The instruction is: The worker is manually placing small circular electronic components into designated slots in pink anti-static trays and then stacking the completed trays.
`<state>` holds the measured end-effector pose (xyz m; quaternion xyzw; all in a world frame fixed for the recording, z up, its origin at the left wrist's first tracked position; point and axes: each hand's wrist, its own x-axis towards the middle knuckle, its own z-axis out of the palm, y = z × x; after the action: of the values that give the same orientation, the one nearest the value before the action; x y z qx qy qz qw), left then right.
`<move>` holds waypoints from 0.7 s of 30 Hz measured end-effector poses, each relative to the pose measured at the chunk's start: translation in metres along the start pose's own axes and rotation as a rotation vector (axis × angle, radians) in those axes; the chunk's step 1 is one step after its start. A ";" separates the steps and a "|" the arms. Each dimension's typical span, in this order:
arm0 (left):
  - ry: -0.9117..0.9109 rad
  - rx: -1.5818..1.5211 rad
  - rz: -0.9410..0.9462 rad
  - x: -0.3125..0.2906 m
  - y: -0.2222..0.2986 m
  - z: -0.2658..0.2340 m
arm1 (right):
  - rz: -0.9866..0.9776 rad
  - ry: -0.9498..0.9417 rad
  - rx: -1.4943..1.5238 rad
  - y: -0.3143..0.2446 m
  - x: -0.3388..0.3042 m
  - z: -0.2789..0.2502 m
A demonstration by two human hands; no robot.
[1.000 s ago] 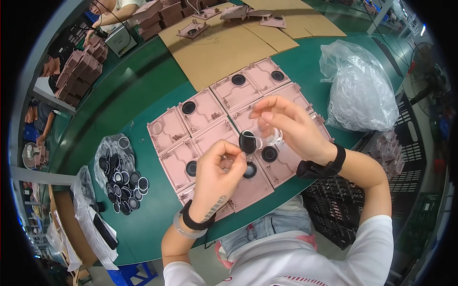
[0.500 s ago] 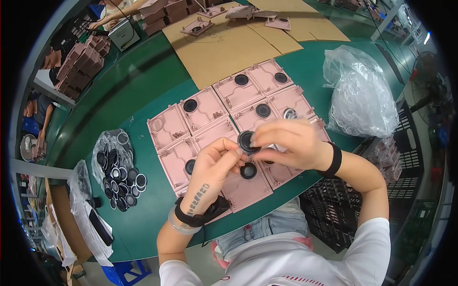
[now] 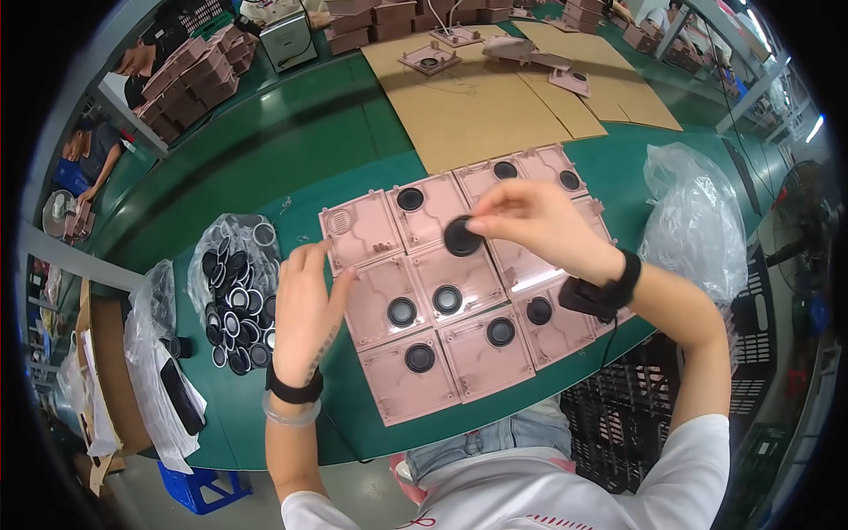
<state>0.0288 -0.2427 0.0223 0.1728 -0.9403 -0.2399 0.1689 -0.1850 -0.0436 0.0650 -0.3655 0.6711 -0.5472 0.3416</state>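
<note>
Pinched in the fingertips of my right hand [image 3: 539, 225] is a black round speaker-like disc [image 3: 462, 237], held tilted above the joined pink panels. My left hand [image 3: 305, 296] holds nothing. Its fingers are apart, and its fingertips reach the left edge of the panels. The upper-left pink panel [image 3: 367, 231] shows a bare round grille. Similar discs sit in other panels, such as a grey-centred disc [image 3: 448, 299] in the middle and a black disc [image 3: 410, 200] at the upper row. My right forearm hides part of the panels on the right.
A loose pile of discs [image 3: 237, 322] spills from a clear bag on the left. At the right lies a large plastic bag [image 3: 693, 221]. Brown cardboard [image 3: 459, 106] with a few pink parts lies beyond. Black crates [image 3: 618, 424] stand below the table's right edge. Other people work at the far left.
My hands have parted: the left moved away from the disc to the panels' left edge. My right hand carries the disc toward the upper left panels. The view has shifted too.
</note>
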 end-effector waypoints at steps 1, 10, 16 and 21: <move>0.040 0.067 -0.051 -0.001 -0.014 0.004 | -0.004 -0.008 0.005 0.000 0.016 0.009; -0.039 0.271 -0.122 -0.003 -0.033 0.042 | -0.044 -0.086 -0.269 0.039 0.150 0.090; -0.054 0.310 -0.106 -0.005 -0.034 0.039 | -0.001 -0.097 -0.275 0.053 0.171 0.110; -0.042 0.335 -0.099 -0.006 -0.037 0.040 | -0.016 -0.126 -0.367 0.053 0.174 0.114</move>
<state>0.0269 -0.2556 -0.0306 0.2393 -0.9608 -0.0914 0.1060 -0.1802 -0.2421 -0.0165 -0.4604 0.7341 -0.3943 0.3059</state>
